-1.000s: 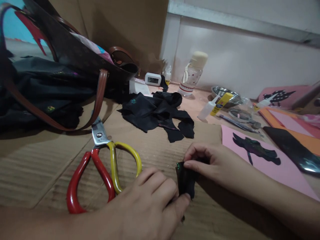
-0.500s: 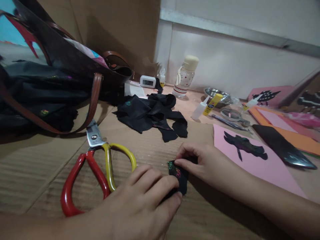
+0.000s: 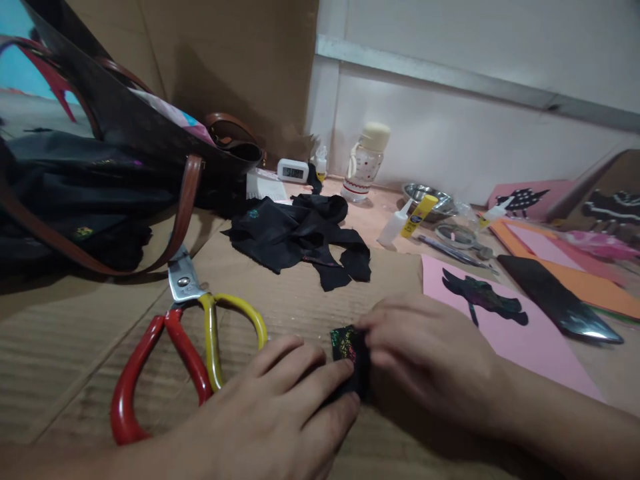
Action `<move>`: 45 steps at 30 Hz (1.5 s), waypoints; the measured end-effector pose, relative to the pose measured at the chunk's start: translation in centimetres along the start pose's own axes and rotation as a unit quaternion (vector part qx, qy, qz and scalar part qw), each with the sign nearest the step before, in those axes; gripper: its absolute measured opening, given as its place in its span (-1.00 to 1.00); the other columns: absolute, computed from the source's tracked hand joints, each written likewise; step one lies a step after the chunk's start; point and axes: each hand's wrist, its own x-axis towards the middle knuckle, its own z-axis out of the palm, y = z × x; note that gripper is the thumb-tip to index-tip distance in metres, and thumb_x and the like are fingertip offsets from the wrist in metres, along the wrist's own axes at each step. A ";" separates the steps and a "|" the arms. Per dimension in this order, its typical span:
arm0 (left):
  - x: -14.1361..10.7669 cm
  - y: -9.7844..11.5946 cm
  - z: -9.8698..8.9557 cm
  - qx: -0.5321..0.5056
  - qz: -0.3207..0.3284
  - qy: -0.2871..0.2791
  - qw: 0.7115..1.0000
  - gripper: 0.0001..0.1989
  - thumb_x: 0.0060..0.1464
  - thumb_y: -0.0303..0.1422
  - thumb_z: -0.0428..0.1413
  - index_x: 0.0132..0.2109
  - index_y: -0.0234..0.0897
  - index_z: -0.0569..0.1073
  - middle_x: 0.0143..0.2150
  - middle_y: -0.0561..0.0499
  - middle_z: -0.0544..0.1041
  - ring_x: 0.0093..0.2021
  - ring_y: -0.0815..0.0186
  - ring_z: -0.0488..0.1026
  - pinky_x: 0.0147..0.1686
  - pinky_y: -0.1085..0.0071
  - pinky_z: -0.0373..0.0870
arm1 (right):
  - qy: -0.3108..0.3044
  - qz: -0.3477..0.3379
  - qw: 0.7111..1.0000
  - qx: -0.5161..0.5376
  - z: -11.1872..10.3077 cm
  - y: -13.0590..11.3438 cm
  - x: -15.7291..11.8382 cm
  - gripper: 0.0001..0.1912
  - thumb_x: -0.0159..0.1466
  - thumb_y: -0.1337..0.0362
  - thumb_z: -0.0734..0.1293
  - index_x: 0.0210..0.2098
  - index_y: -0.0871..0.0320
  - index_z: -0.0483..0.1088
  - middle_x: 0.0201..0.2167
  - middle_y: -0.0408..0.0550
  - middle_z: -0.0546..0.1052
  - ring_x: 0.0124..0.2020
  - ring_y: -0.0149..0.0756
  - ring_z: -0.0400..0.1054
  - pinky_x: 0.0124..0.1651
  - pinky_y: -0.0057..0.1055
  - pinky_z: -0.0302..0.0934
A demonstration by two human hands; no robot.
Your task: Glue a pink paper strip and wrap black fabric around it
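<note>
A small piece of black fabric (image 3: 345, 343) with green, yellow and red glitter lies on the cardboard between my hands. My left hand (image 3: 285, 407) holds its lower left part between thumb and forefinger. At the upper right edge, my right hand (image 3: 420, 347) has its fingers closed on the fabric; they are slightly blurred and hide part of it. Scissors with one red and one yellow handle (image 3: 213, 340) lie just left of my left hand. Beyond the hands is a crumpled heap of black fabric scraps (image 3: 285, 230).
Right of my right hand lies pink paper (image 3: 530, 360) with a black cutout (image 3: 485, 297), beside a dark phone (image 3: 555, 300). Farther back stand a bottle (image 3: 365, 163), a glue bottle (image 3: 394, 227), a glue stick (image 3: 419, 215) and a metal bowl (image 3: 440, 200). A dark bag (image 3: 150, 133) occupies the left.
My right hand has turned over the fabric's right edge, its fingers now curled lower along it. My left hand stays on the piece. The view has shifted slightly.
</note>
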 end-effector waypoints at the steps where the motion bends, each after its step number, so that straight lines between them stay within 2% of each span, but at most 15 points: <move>1: 0.1 0.0 0.1 -0.001 0.003 -0.002 1.000 -0.76 0.43 -0.26 0.07 0.14 -0.09 0.53 0.19 0.11 0.59 0.14 0.22 0.47 0.19 0.24 0.32 | -0.013 -0.057 0.998 0.006 -0.2 -0.4 -0.2 -0.75 0.49 0.27 0.24 -0.22 0.17 0.53 -0.14 0.07 0.70 -0.12 -0.18 0.59 0.02 -0.29 0.44; 3: 0.2 -0.2 0.3 -0.005 0.008 -0.005 1.000 -0.76 0.43 -0.25 0.07 0.13 -0.10 0.54 0.13 0.11 0.62 0.12 0.23 0.48 0.18 0.25 0.31 | -0.040 -0.110 0.993 0.015 -0.6 -1.1 -0.4 -0.72 0.50 0.24 0.24 -0.20 0.21 0.56 -0.01 0.11 0.69 0.01 -0.13 0.58 0.21 -0.23 0.40; 8: 0.1 -0.3 0.7 0.005 0.020 0.011 1.000 -0.76 0.45 -0.26 0.04 0.10 -0.13 0.55 0.10 0.15 0.64 0.08 0.26 0.49 0.20 0.27 0.25 | -0.105 -0.078 0.991 0.020 -0.9 -1.0 -0.8 -0.65 0.47 0.10 0.30 0.03 0.24 0.56 0.16 0.12 0.60 0.21 -0.14 0.49 0.40 -0.28 0.25; 11: -0.2 -0.4 0.5 0.009 0.030 0.003 1.000 -0.76 0.43 -0.24 0.07 0.12 -0.14 0.54 0.09 0.16 0.65 0.07 0.26 0.50 0.21 0.27 0.24 | -0.133 -0.061 0.989 0.008 -0.9 -0.2 -1.1 -0.54 0.41 0.00 0.36 0.12 0.20 0.53 0.24 0.06 0.55 0.29 -0.09 0.41 0.41 -0.25 0.24; 15: -0.2 -0.4 0.4 0.014 0.019 -0.005 1.000 -0.73 0.40 -0.19 0.12 0.15 -0.12 0.53 0.17 0.13 0.61 0.15 0.25 0.47 0.25 0.27 0.24 | -0.157 -0.021 0.987 0.024 -0.8 0.2 -1.4 -0.46 0.41 -0.01 0.37 0.27 0.13 0.42 0.26 0.06 0.53 0.34 -0.08 0.35 0.38 -0.17 0.25; 19: -0.3 -0.2 0.2 0.007 0.015 -0.022 1.000 -0.66 0.33 -0.09 0.18 0.14 -0.11 0.55 0.22 0.09 0.58 0.19 0.24 0.45 0.27 0.27 0.27 | -0.175 0.003 0.984 0.040 -0.4 0.3 -1.4 -0.42 0.43 0.00 0.33 0.35 0.13 0.34 0.31 0.12 0.48 0.39 -0.06 0.26 0.44 -0.04 0.13; 23: -0.5 0.2 0.2 -0.001 0.014 -0.025 1.000 -0.63 0.29 -0.07 0.22 0.14 -0.10 0.55 0.22 0.09 0.58 0.17 0.22 0.46 0.27 0.24 0.28 | -0.147 0.012 0.988 0.035 0.3 0.9 -1.2 -0.47 0.45 -0.03 0.30 0.26 0.15 0.38 0.34 0.15 0.43 0.49 -0.01 0.07 0.52 0.07 -0.07; 26: -0.3 0.2 0.3 -0.007 0.010 -0.020 1.000 -0.65 0.32 -0.09 0.19 0.15 -0.09 0.54 0.22 0.10 0.58 0.14 0.20 0.48 0.26 0.20 0.28 | -0.057 0.016 0.998 0.021 0.6 1.4 -1.4 -0.65 0.48 0.03 0.26 0.10 0.12 0.40 0.27 0.12 0.50 0.41 -0.05 0.20 0.49 0.04 -0.01; 29: 0.1 -0.1 0.5 -0.007 0.000 -0.018 1.000 -0.67 0.32 -0.11 0.19 0.15 -0.08 0.54 0.23 0.10 0.57 0.15 0.19 0.48 0.26 0.19 0.27 | 0.035 -0.006 0.999 -0.019 0.4 1.1 -1.9 -0.78 0.46 0.19 0.30 0.06 0.11 0.37 0.18 0.11 0.57 0.29 -0.15 0.34 0.49 -0.07 -0.01; 32: 0.4 -0.2 0.3 -0.008 -0.006 -0.020 1.000 -0.66 0.32 -0.12 0.19 0.15 -0.10 0.54 0.21 0.11 0.59 0.16 0.20 0.47 0.27 0.20 0.26 | 0.010 -0.096 0.995 -0.015 -0.2 0.2 -1.9 -0.87 0.43 0.27 0.33 -0.05 0.13 0.42 0.14 0.06 0.61 0.28 -0.21 0.38 0.55 -0.22 -0.16; 33: 0.4 -0.1 0.2 -0.009 -0.007 -0.023 1.000 -0.66 0.31 -0.12 0.20 0.15 -0.10 0.54 0.19 0.11 0.60 0.16 0.20 0.48 0.27 0.20 0.26 | -0.014 -0.118 0.993 -0.005 -0.3 0.0 -1.8 -0.89 0.44 0.26 0.32 -0.09 0.14 0.44 0.14 0.04 0.62 0.26 -0.21 0.41 0.55 -0.24 -0.14; 35: 0.2 0.1 -0.1 -0.014 -0.006 -0.025 1.000 -0.66 0.31 -0.12 0.20 0.15 -0.10 0.54 0.17 0.12 0.61 0.17 0.21 0.47 0.28 0.21 0.25 | -0.056 -0.112 0.992 0.016 -0.4 -0.4 -1.6 -0.83 0.47 0.20 0.29 -0.13 0.15 0.47 0.13 0.01 0.63 0.20 -0.18 0.47 0.47 -0.24 0.06; 38: -0.1 0.3 -0.3 -0.015 -0.004 -0.017 1.000 -0.67 0.33 -0.15 0.19 0.16 -0.11 0.53 0.21 0.12 0.59 0.20 0.22 0.46 0.29 0.24 0.22 | -0.096 -0.052 0.993 0.041 -0.2 -0.2 -1.2 -0.69 0.52 0.15 0.21 0.04 0.20 0.46 0.13 0.04 0.62 0.13 -0.15 0.50 0.25 -0.23 0.32; 41: -0.1 0.3 -0.2 -0.011 -0.002 -0.014 1.000 -0.67 0.33 -0.14 0.19 0.17 -0.10 0.53 0.23 0.13 0.57 0.21 0.22 0.45 0.29 0.24 0.21 | -0.117 -0.031 0.992 0.038 0.0 0.2 -1.2 -0.61 0.54 0.12 0.17 0.19 0.21 0.41 0.17 0.06 0.60 0.18 -0.10 0.44 0.21 -0.15 0.33; 45: 0.0 0.2 -0.1 0.004 0.001 -0.015 1.000 -0.67 0.34 -0.11 0.17 0.15 -0.09 0.55 0.22 0.16 0.58 0.19 0.23 0.47 0.26 0.27 0.23 | -0.121 0.000 0.992 0.041 0.2 0.5 -1.4 -0.59 0.54 0.12 0.16 0.27 0.14 0.36 0.18 0.07 0.58 0.21 -0.11 0.39 0.21 -0.14 0.30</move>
